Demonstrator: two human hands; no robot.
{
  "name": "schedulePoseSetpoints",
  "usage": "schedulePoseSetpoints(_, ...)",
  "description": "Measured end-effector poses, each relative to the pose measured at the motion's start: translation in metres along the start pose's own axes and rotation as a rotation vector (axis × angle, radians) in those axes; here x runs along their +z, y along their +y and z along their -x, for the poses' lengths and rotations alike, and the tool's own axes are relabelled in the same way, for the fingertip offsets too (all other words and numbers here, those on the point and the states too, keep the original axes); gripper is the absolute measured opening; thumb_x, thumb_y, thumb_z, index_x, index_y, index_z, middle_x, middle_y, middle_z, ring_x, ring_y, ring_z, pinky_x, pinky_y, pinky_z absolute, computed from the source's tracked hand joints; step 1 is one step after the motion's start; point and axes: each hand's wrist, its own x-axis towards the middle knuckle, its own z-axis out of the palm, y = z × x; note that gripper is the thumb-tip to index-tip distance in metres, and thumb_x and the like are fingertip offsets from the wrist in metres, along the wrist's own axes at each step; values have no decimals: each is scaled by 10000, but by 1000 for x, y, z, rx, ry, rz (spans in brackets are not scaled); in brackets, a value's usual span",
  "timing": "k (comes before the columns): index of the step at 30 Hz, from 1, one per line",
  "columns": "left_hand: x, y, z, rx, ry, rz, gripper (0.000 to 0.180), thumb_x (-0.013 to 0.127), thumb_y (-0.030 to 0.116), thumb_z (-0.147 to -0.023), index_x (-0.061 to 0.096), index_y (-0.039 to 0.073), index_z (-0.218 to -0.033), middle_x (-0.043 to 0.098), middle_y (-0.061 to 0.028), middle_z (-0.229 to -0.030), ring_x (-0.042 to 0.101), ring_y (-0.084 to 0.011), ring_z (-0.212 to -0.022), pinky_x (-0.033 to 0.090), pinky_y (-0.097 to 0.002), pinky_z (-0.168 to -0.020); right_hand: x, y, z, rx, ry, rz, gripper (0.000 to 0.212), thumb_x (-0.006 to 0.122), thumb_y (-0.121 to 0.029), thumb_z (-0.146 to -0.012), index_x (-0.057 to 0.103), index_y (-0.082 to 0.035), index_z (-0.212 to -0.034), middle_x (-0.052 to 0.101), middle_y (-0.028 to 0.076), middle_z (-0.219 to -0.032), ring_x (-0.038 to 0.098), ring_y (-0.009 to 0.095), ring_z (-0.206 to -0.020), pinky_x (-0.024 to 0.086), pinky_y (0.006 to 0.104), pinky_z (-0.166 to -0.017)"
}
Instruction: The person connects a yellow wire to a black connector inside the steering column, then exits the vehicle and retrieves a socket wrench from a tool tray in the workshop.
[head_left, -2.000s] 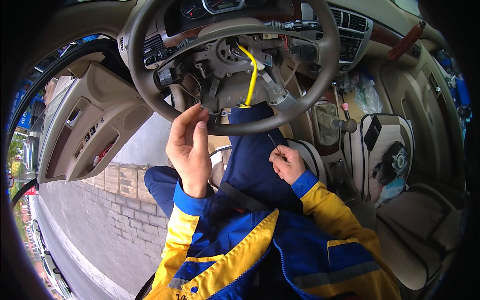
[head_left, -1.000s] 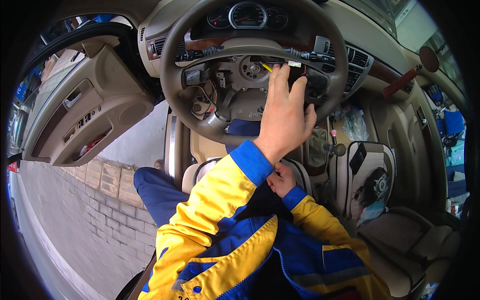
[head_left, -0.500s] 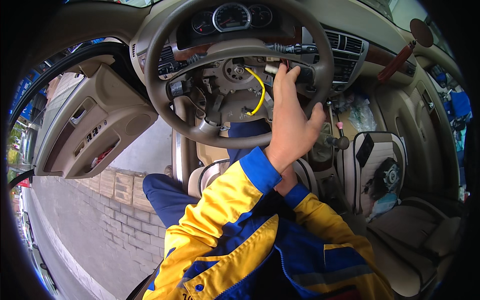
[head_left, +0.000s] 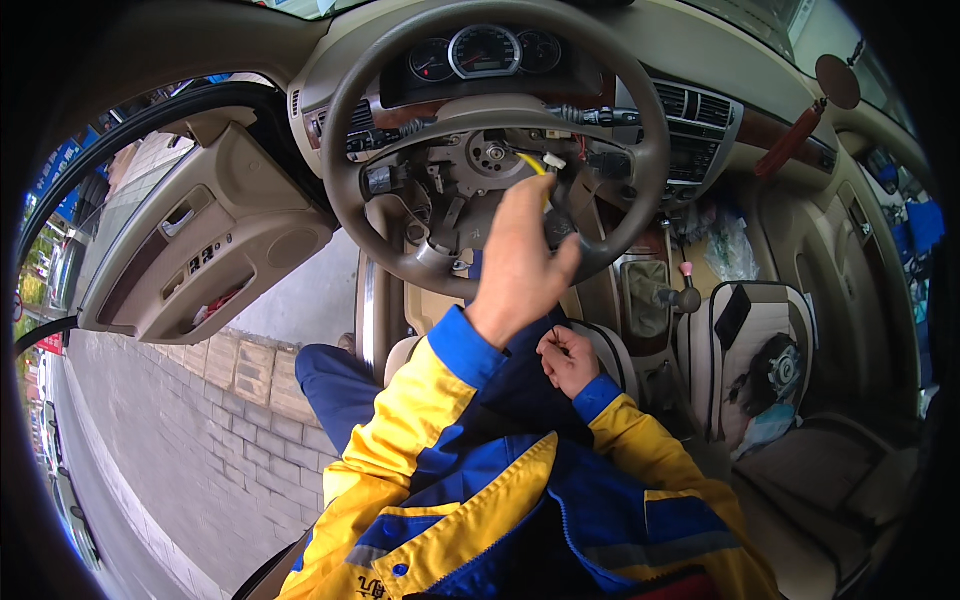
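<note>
My left hand (head_left: 522, 262) reaches up in front of the lower part of the steering wheel (head_left: 340, 110). Its thumb stands apart from the extended fingers, whose tips overlap the yellow cable (head_left: 533, 163) in the wheel's opened hub (head_left: 492, 153). The hand hides the cable's lower run, and I cannot see a grip on it. Just beyond the fingertips is a white connector (head_left: 553, 161). My right hand (head_left: 570, 362) rests low over my lap, fingers curled and pinched together; anything held there is too small to make out.
Control stalks (head_left: 598, 117) flank the column. To the right are the gear lever (head_left: 685, 298) and the passenger seat (head_left: 715, 390), bearing a black phone-like slab (head_left: 733, 317) and a round dark part (head_left: 780, 368). The driver's door (head_left: 215, 240) hangs open on the left.
My left hand has moved left and down, away from the hub's right side, uncovering the white connector and red wires. My right hand has come into fuller view. The camera view has shifted slightly.
</note>
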Motion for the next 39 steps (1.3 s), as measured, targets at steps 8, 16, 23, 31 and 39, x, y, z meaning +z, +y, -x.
schedulePoseSetpoints(8, 31, 10, -10, 145, 31, -148, 831, 757, 70, -771, 362, -51, -1492, 407, -348, -1501, 362, -519, -1435, 287, -533, -1214, -3, 2, 2, -10, 3, 44, 165, 597, -111, -1012, 589, -62, -854, 556, 13, -620, 476, 79, -475, 381, 238, -442)
schedulePoseSetpoints(16, 31, 16, 4, 115, 2, -208, 875, 780, 74, -747, 361, -46, -1505, 375, -351, -1504, 357, -528, -1422, 314, -528, -1200, -3, 7, 0, -31, 5, 32, 150, 581, -113, -1020, 592, -56, -881, 557, 14, -629, 483, 79, -474, 386, 234, -441)
schedulePoseSetpoints(23, -8, 23, 29, 96, 60, -91, 766, 763, 51, -749, 485, 49, -1463, 394, -318, -1487, 406, -520, -1367, 363, -543, -1158, -3, 4, 1, -14, 5, 17, 138, 593, -105, -1012, 594, -53, -884, 555, 12, -625, 476, 76, -466, 382, 235, -438)
schedulePoseSetpoints(31, -130, -56, -8, -70, 700, -328, 427, 769, 214, -939, 565, 1, -1249, 652, -132, -1028, 642, -216, -953, 521, -344, -807, 2, -2, 1, -35, 11, 13, 160, 616, -102, -988, 602, -47, -839, 570, 15, -620, 477, 71, -461, 374, 235, -430)
schedulePoseSetpoints(39, -119, -106, 8, -358, 495, 556, 280, 684, 330, -1026, 562, 91, -944, 529, 7, -657, 491, -84, -465, 425, -241, -433, 4, -1, 1, -36, 27, 49, 161, 616, -95, -989, 598, -48, -837, 570, 16, -616, 474, 71, -459, 368, 240, -422)
